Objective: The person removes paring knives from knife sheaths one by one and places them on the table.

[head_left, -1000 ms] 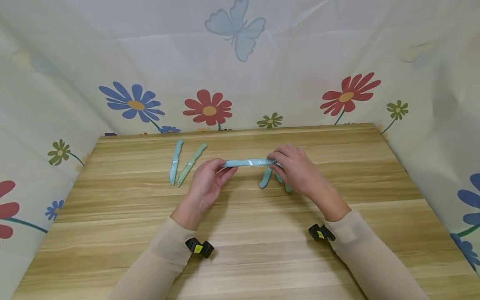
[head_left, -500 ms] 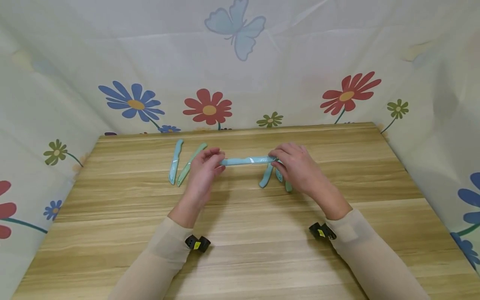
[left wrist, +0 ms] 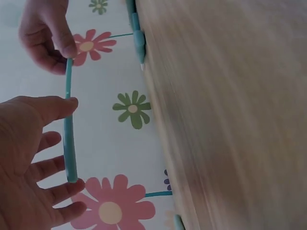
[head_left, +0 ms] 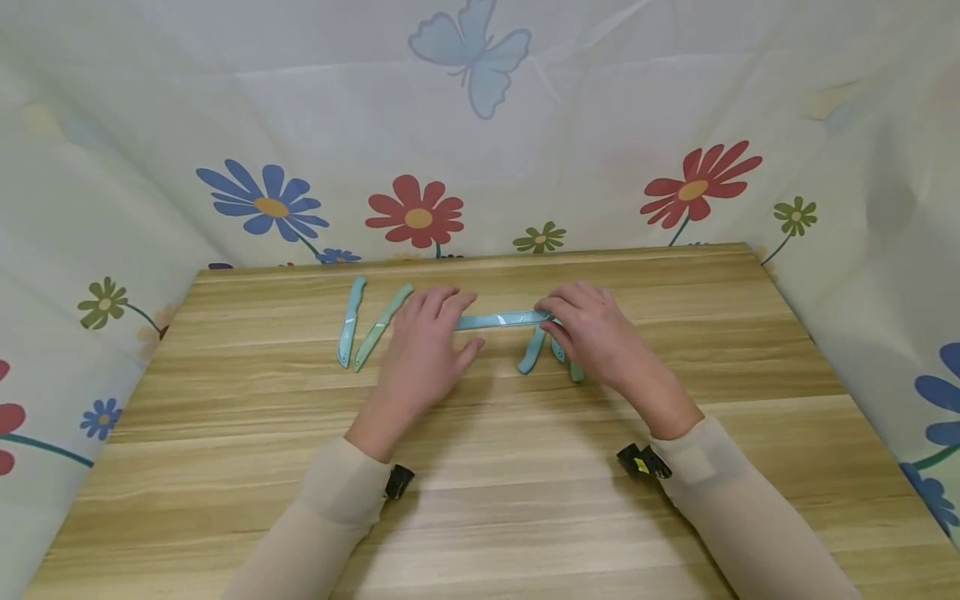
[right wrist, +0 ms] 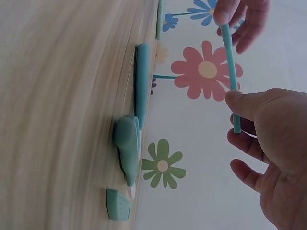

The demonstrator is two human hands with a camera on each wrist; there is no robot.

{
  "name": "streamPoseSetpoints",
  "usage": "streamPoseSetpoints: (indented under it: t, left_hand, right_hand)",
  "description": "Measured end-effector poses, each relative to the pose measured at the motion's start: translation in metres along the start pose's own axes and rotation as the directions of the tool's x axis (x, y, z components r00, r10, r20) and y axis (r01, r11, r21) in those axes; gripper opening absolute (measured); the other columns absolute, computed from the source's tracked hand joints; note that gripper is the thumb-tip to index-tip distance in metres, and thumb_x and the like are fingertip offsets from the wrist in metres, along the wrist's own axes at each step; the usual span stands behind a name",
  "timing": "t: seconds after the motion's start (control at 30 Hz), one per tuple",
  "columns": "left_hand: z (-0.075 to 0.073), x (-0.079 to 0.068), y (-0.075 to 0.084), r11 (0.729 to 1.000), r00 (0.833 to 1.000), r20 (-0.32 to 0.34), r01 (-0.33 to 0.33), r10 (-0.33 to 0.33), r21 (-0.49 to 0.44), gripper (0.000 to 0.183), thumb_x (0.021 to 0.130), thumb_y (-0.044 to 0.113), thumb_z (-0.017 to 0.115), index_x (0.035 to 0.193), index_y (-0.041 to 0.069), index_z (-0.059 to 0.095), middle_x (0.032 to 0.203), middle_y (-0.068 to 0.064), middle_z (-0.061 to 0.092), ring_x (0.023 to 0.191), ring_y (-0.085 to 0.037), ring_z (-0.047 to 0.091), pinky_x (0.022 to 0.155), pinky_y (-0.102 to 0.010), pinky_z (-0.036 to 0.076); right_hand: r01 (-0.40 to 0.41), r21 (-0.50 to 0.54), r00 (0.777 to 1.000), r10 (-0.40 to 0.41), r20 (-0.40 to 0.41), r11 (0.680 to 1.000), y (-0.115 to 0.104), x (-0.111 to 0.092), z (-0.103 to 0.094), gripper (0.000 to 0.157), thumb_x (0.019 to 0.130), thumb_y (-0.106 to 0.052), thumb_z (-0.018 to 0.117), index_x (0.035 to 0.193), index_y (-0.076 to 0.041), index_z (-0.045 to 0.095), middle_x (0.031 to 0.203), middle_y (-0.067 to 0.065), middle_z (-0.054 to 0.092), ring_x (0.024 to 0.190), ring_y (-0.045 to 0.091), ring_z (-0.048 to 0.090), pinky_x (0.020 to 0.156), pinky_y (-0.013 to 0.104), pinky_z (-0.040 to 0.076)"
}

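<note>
A light blue knife in a matching sheath is held level above the table. My right hand pinches its right end between thumb and fingers. My left hand is at the other end, fingers spread, with the thumb below and the fingertips above the knife. In the left wrist view, the left thumb overlaps the knife and the other fingers stay apart. Under the right hand lie a blue knife handle, a blue sheath tip and a green end, partly hidden.
On the left of the wood-grain table lie a sheathed blue knife and a sheathed green knife, side by side at a slant. A flower-printed cloth hangs behind the table and at both sides.
My left hand first held the knife's left end, then turned over and spread its fingers, back of the hand now up. The right hand has kept its pinch in nearly the same place.
</note>
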State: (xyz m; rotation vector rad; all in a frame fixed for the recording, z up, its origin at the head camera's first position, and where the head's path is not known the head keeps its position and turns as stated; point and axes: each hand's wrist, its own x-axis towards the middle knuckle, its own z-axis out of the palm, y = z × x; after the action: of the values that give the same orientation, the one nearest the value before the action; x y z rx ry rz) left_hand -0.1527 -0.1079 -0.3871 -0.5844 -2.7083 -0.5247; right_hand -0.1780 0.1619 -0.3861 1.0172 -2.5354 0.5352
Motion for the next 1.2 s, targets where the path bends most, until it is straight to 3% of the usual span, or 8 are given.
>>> streamPoseSetpoints:
  t: [0.13, 0.33, 0.73, 1.2]
  left_hand:
    - [0.0017, -0.0018, 0.0051, 0.991, 0.997, -0.004, -0.077, 0.078, 0.111, 0.054, 0.095, 0.028, 0.083, 0.143, 0.01, 0.064, 0.142, -0.012, 0.06, 0.133, -0.037, 0.051, 0.113, -0.057, 0.042]
    - [0.0045, -0.0022, 0.0086, 0.977, 0.991, -0.02, -0.124, 0.129, 0.175, 0.044, 0.096, 0.021, 0.082, 0.136, 0.009, 0.071, 0.128, -0.009, 0.067, 0.12, -0.032, 0.057, 0.102, -0.049, 0.05]
    - [0.0055, -0.001, 0.0101, 0.97, 0.983, -0.089, -0.138, 0.158, 0.199, 0.023, 0.099, 0.01, 0.076, 0.122, 0.008, 0.078, 0.114, -0.008, 0.07, 0.107, -0.029, 0.059, 0.089, -0.043, 0.055]
    - [0.0052, -0.0017, 0.0096, 0.963, 0.984, -0.073, -0.144, 0.164, 0.228, 0.019, 0.103, 0.011, 0.07, 0.121, 0.008, 0.078, 0.109, -0.006, 0.068, 0.097, -0.027, 0.054, 0.081, -0.038, 0.05]
  right_hand:
    - [0.038, -0.011, 0.999, -0.038, -0.02, 0.999, -0.0023, 0.0007, 0.0005, 0.025, 0.096, -0.011, 0.081, 0.118, -0.004, 0.074, 0.113, 0.009, 0.07, 0.105, 0.032, 0.062, 0.09, 0.053, 0.049]
    - [0.064, -0.013, 0.997, -0.065, -0.051, 0.998, -0.0036, 0.0013, 0.0021, 0.025, 0.093, -0.008, 0.083, 0.117, -0.004, 0.075, 0.111, 0.009, 0.07, 0.104, 0.032, 0.063, 0.09, 0.055, 0.05]
    - [0.058, -0.01, 0.997, -0.058, -0.042, 0.998, -0.0049, 0.0017, 0.0016, 0.024, 0.094, -0.009, 0.082, 0.116, -0.004, 0.075, 0.111, 0.009, 0.07, 0.105, 0.032, 0.063, 0.092, 0.056, 0.05]
    - [0.052, 0.004, 0.998, -0.052, -0.033, 0.999, -0.005, 0.0019, 0.0045, 0.024, 0.092, -0.01, 0.085, 0.114, -0.006, 0.075, 0.108, 0.007, 0.069, 0.101, 0.03, 0.062, 0.09, 0.054, 0.049]
